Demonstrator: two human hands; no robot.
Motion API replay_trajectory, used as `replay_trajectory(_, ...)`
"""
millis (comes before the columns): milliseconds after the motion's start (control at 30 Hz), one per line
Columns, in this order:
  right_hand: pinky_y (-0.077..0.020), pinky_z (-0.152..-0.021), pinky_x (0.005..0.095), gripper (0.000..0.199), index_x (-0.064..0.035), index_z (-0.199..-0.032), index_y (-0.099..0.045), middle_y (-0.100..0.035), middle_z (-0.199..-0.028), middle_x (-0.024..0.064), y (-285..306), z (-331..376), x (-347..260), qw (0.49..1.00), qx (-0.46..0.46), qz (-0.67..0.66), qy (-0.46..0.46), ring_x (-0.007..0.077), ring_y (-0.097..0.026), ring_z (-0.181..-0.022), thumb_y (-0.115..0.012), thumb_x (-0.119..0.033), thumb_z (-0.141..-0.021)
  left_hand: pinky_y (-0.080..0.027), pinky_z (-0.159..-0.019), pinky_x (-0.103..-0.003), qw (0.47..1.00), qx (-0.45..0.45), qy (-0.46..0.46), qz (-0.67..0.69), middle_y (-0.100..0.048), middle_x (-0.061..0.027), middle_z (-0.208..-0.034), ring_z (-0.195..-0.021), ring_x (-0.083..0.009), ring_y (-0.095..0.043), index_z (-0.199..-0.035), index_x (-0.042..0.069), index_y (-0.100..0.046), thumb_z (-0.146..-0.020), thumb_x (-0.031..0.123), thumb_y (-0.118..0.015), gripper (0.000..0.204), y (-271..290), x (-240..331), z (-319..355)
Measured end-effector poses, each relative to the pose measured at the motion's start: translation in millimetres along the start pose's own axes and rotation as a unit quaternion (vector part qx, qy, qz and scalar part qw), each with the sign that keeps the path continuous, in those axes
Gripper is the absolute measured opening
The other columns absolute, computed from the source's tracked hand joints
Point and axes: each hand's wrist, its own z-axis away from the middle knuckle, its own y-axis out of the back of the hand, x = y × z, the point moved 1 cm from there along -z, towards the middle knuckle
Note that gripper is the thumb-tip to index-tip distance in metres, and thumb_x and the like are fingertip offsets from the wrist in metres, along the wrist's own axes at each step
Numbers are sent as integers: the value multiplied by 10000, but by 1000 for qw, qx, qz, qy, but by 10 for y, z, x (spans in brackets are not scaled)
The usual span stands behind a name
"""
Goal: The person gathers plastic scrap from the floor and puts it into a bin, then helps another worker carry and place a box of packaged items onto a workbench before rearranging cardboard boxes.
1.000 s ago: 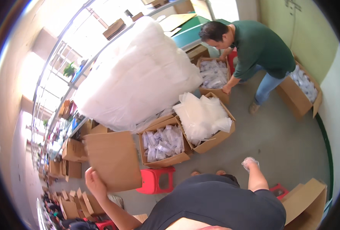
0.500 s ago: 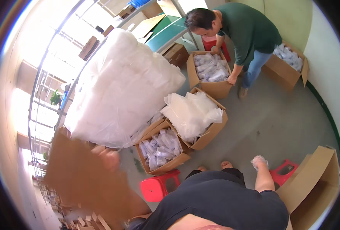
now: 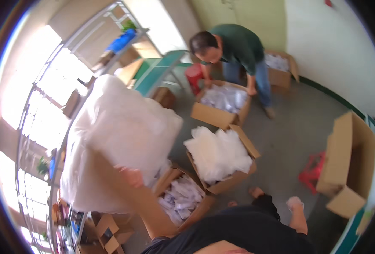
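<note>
Grey concrete floor, worn and dull. Pale wall on the right, trimmed at the base with a dark green skirting band; yellowish-green wall further back. Tall windows along the left (blown out with daylight, metal frames bending toward the rim). Metal shelving rack up by the glass, a green plant on top. Green tabletop beside it. Red plastic stool near the right edge.

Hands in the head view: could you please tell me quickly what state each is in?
Left hand: raised against the big white plastic bag; blurred, grip cannot be told.
Right hand: closed, holding nothing visible.
</note>
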Motion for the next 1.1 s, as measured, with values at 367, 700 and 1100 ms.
replay_trajectory(367, -519, -830, 389, 194, -125, -920, -711, -682, -1011, 89, -1650, 856, -168, 970, -52, -182, -152, 297, -638, -972, -574, -181, -795, -320, -522, -262, 984, 35, 8, 176, -437, -31, -598, -480, -122, -386, -1173, -25, -485, -969, 287, -421, 378, 713, -93, 266)
replay_trajectory(700, -483, -873, 426, 331, -54, -969, -681, -654, -1035, 174, -1202, 613, -544, 905, 152, -317, -240, 358, -607, -1010, -471, -256, -814, -307, -485, -242, 996, 68, 38, 33, -411, -26, -583, -456, -107, -378, -1142, -7, -513, -958, 250, -418, 331, 742, 359, 594)
replay_trajectory(1100, -479, -860, 431, 315, -73, -956, -673, -645, -1039, 167, -457, 487, -726, 955, 81, -230, -171, 342, -601, -1015, -503, -283, -794, -290, -407, -228, 896, 375, 179, -160, -375, 22, -543, -438, -72, -366, -967, 70, -540, -965, 330, -502, 263, 1322, -269, 1715)
